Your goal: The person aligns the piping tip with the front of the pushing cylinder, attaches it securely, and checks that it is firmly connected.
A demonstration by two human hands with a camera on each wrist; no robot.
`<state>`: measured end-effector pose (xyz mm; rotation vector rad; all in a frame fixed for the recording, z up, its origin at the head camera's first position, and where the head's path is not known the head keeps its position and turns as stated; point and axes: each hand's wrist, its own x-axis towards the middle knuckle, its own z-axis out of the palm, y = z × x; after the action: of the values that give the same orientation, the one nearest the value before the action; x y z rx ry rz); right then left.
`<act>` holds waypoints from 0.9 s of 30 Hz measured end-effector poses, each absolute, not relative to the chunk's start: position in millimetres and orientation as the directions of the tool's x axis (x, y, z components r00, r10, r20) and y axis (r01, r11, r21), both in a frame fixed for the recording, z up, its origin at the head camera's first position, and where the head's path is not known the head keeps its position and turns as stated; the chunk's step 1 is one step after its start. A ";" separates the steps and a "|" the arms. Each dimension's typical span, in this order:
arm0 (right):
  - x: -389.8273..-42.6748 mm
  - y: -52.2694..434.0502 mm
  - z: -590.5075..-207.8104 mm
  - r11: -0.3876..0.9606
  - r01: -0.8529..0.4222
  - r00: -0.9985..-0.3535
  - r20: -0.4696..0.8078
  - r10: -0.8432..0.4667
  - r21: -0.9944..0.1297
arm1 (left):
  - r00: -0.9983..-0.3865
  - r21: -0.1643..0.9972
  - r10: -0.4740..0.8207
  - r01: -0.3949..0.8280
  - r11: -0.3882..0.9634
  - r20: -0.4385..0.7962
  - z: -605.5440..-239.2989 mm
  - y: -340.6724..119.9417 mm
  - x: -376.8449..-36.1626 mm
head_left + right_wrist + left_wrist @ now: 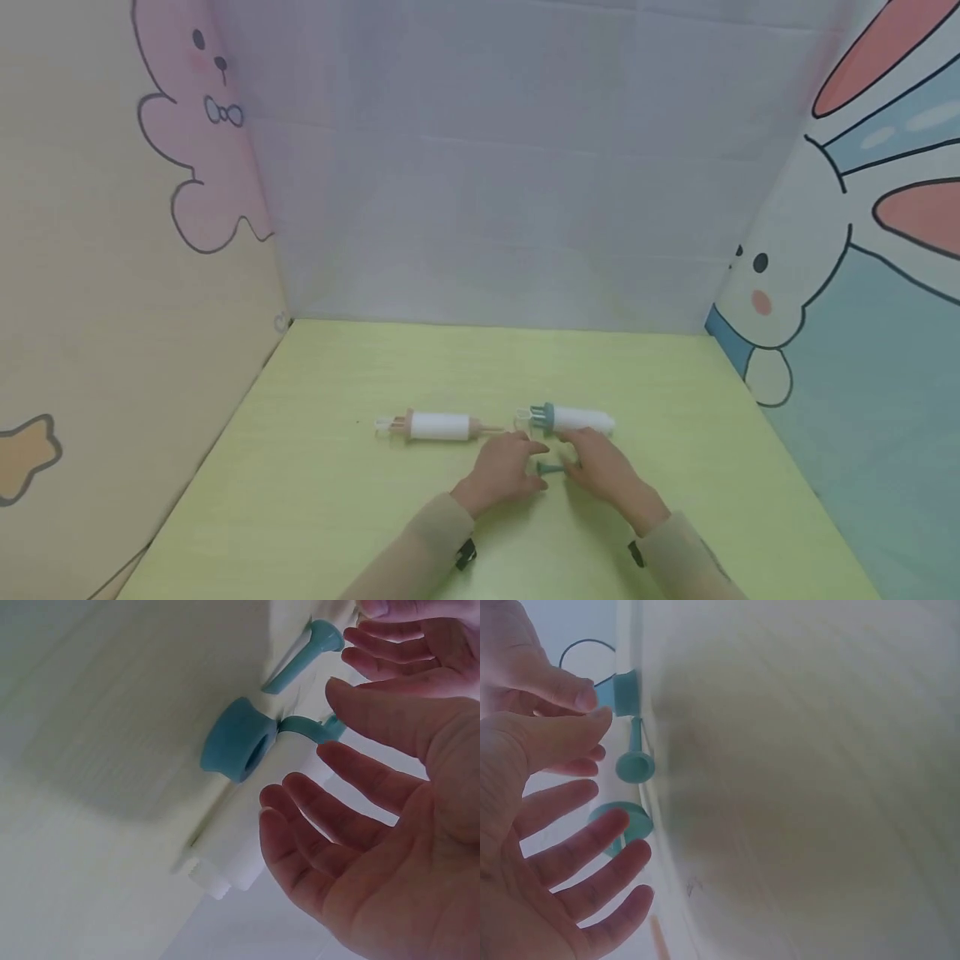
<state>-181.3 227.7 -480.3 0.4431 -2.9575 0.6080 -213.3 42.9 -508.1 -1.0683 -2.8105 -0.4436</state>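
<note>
My left hand [504, 468] hovers low over the table with its fingers spread and holds nothing. Opposite it is my right hand [604, 468], its fingers loosely bent and also without anything in them. Between the two lies a small teal rod with a flared end [551, 468]. Beside the rod, a teal ring-shaped piece [238, 740] shows in the right wrist view; the head view hides it. Just beyond my right hand lies a white cylinder [579, 419] with a teal collar [549, 417], teal prongs and a pale loop at its left end.
To the left lies a similar white cylinder [439, 427] with peach-coloured ends, a thin rod on its right and a loop on its left. Everything rests on a yellow-green table [315, 517]. Fabric walls with cartoon animals, one a rabbit [787, 267], enclose three sides.
</note>
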 end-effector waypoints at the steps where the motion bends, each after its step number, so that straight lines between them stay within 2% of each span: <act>1: -179.9 228.8 -481.3 0.882 -0.301 -0.953 0.145 -0.265 -0.362 | -0.754 0.229 0.631 0.657 0.719 0.183 -508.9 44.0 -213.5; 6: -175.1 233.7 -486.9 0.889 -0.304 -0.952 0.140 -0.271 -0.342 | -0.773 0.217 0.617 0.634 0.742 0.150 -510.7 47.4 -213.0; 17: -175.4 238.5 -495.4 0.902 -0.221 -0.973 0.029 -0.227 -0.371 | -0.785 0.236 0.608 0.617 0.751 0.117 -513.1 50.0 -213.9; 27: -177.4 241.4 -501.1 0.904 -0.215 -0.976 0.056 -0.209 -0.371 | -0.793 0.285 0.597 0.603 0.745 0.117 -516.8 54.4 -216.1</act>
<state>-177.4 241.4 -501.1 0.3401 -3.0509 0.5965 -216.1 54.4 -516.8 -1.0034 -2.9178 -0.4860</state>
